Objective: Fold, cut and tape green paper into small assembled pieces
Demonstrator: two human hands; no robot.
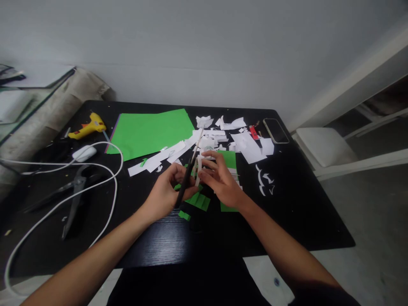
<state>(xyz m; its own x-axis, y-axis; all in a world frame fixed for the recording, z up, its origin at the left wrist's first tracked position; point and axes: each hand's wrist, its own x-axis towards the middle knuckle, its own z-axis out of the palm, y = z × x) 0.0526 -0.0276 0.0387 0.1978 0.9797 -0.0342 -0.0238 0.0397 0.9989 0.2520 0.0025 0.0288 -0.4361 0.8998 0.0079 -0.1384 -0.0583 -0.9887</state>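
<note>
In the head view my left hand (167,189) is closed, thumb and fingers wrapped round a black-handled tool (184,187) with a long, thin, pale blade slanting up and away. A pale ring (198,172), like a narrow roll of tape seen nearly edge-on, is between my two hands. My right hand (221,180) bends its fingers onto the ring's right side, the fingertips partly hidden behind it. Folded green paper pieces (199,200) lie beneath my hands. A green strip of paper (228,159) passes under my right wrist.
A large green sheet (149,129) lies at the back left, white paper scraps (248,146) to its right. Further right is a phone (276,131). On the left are a yellow glue gun (91,127), black-handled shears (78,187) and a looping white cable (116,191).
</note>
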